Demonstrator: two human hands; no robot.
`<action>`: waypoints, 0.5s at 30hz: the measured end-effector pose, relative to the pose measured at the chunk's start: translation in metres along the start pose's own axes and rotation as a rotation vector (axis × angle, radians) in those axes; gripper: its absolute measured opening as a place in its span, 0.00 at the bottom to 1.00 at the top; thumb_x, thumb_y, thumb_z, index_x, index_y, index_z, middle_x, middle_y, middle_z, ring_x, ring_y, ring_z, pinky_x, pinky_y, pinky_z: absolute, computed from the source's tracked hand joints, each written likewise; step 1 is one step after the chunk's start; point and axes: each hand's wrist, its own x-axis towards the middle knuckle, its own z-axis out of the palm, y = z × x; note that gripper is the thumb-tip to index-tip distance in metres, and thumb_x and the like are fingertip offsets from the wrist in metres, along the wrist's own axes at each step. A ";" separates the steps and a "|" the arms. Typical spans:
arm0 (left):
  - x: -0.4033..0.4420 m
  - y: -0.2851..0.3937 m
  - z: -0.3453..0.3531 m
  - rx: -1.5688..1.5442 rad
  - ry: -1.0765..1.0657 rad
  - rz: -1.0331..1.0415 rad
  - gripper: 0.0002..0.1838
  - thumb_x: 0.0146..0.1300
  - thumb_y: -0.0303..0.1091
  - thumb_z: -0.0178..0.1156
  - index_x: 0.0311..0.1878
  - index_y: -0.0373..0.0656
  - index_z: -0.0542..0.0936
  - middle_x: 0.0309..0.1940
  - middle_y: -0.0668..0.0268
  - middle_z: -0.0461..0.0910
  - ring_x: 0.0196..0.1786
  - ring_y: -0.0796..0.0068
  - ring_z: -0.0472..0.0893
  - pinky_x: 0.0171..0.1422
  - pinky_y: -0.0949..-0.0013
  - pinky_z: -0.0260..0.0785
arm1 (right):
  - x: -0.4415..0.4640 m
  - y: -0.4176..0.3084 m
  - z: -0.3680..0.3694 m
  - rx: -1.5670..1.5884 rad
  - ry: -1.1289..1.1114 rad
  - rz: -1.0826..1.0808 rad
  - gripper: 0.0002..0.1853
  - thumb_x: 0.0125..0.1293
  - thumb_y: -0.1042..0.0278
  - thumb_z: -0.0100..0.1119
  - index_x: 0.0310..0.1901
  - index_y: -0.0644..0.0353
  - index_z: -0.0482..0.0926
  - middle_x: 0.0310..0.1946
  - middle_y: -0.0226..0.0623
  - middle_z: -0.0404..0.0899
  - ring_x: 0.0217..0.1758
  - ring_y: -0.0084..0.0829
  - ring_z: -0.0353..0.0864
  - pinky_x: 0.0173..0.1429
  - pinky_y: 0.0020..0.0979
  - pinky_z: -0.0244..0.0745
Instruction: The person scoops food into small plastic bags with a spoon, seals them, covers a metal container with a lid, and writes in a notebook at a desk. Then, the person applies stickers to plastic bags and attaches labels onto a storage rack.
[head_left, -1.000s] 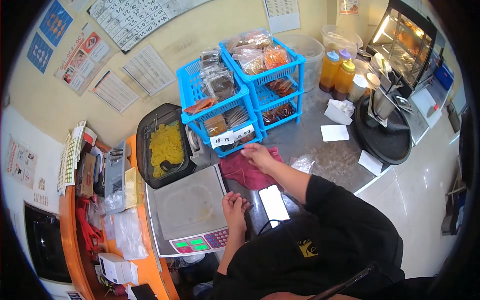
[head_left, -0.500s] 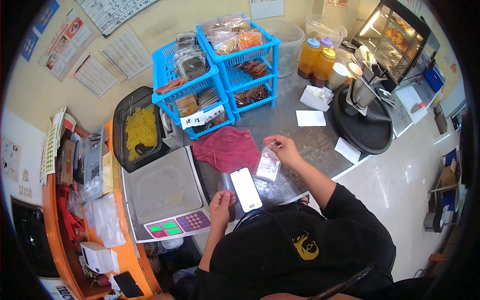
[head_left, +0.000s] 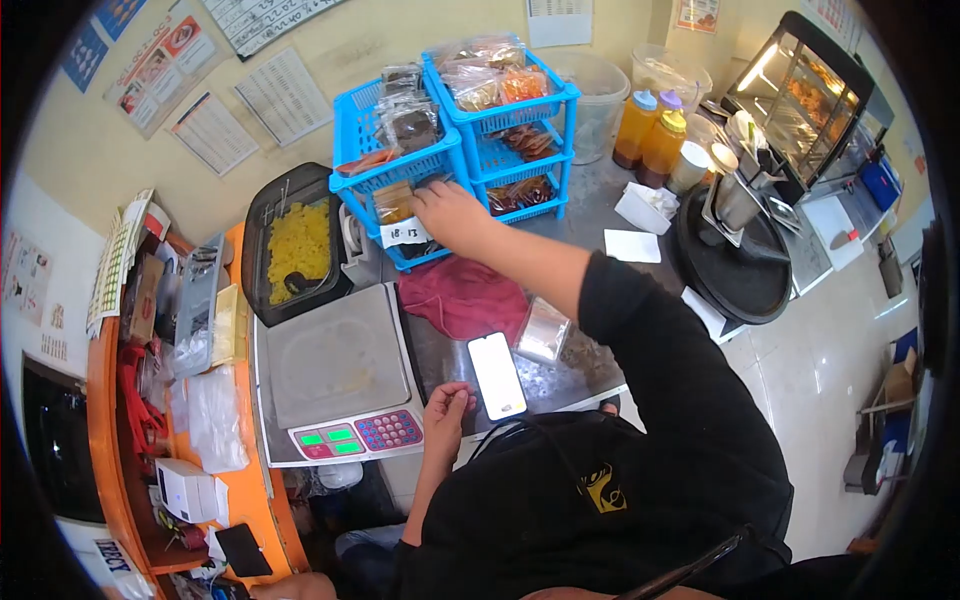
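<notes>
My right hand (head_left: 445, 212) reaches into the lower basket of the left blue rack (head_left: 385, 176). Its fingertips are hidden among small filled packets (head_left: 393, 203), so I cannot see whether they grip one. By the front edge of the counter, my left hand (head_left: 449, 408) has its fingers curled closed; anything inside them is hidden. Just to the right of it lies a phone (head_left: 496, 376) with a bright white screen. A stack of clear plastic bags (head_left: 544, 331) rests beyond the phone, next to a crumpled dark red cloth (head_left: 468, 299).
A scale (head_left: 345, 375) with lit green displays stands left of the phone. Behind it is a black pan (head_left: 257, 262) of yellow food. Sauce bottles (head_left: 661, 148), a round black tray (head_left: 740, 290) and a heated display case (head_left: 800, 95) occupy the right side.
My right hand has left the clear plastic bags and moved up and left into the blue rack. The bags remain on the counter. My left hand stays beside the phone.
</notes>
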 end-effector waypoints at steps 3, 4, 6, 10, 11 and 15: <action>-0.005 0.005 -0.005 -0.014 0.023 0.031 0.09 0.69 0.28 0.54 0.49 0.37 0.75 0.40 0.65 0.79 0.41 0.80 0.77 0.50 0.75 0.71 | 0.014 0.015 0.031 -0.108 -0.337 -0.051 0.10 0.53 0.67 0.57 0.35 0.60 0.83 0.37 0.41 0.82 0.44 0.38 0.80 0.46 0.34 0.74; -0.007 0.006 -0.008 -0.010 0.036 0.041 0.09 0.69 0.29 0.54 0.49 0.37 0.75 0.40 0.65 0.79 0.41 0.80 0.77 0.50 0.76 0.71 | 0.014 0.017 0.041 -0.096 -0.359 -0.037 0.09 0.54 0.67 0.57 0.35 0.60 0.83 0.37 0.41 0.82 0.44 0.39 0.81 0.47 0.35 0.75; -0.007 0.007 -0.016 -0.027 0.062 0.048 0.09 0.69 0.29 0.54 0.49 0.36 0.75 0.40 0.65 0.79 0.42 0.80 0.77 0.50 0.76 0.71 | 0.018 0.022 0.047 -0.078 -0.407 -0.010 0.09 0.55 0.68 0.57 0.34 0.60 0.83 0.38 0.43 0.83 0.45 0.41 0.82 0.48 0.35 0.76; -0.003 0.003 -0.032 -0.077 0.094 0.031 0.09 0.69 0.29 0.54 0.49 0.36 0.75 0.40 0.65 0.79 0.42 0.80 0.77 0.50 0.75 0.72 | 0.040 0.031 0.039 0.007 -0.798 0.017 0.11 0.57 0.69 0.55 0.40 0.62 0.80 0.36 0.45 0.82 0.39 0.44 0.84 0.43 0.41 0.79; -0.002 0.002 -0.035 -0.080 0.096 0.027 0.09 0.69 0.29 0.54 0.49 0.36 0.75 0.40 0.65 0.79 0.42 0.80 0.77 0.50 0.75 0.72 | 0.044 0.031 0.040 0.016 -0.806 0.042 0.11 0.58 0.69 0.53 0.41 0.62 0.79 0.35 0.47 0.83 0.38 0.45 0.84 0.42 0.42 0.80; 0.006 0.004 -0.040 -0.100 0.104 0.037 0.09 0.69 0.29 0.54 0.48 0.37 0.75 0.41 0.65 0.79 0.41 0.79 0.77 0.51 0.74 0.72 | 0.043 0.034 0.064 -0.088 -0.493 0.078 0.13 0.61 0.69 0.50 0.44 0.64 0.78 0.36 0.49 0.82 0.39 0.45 0.84 0.42 0.42 0.80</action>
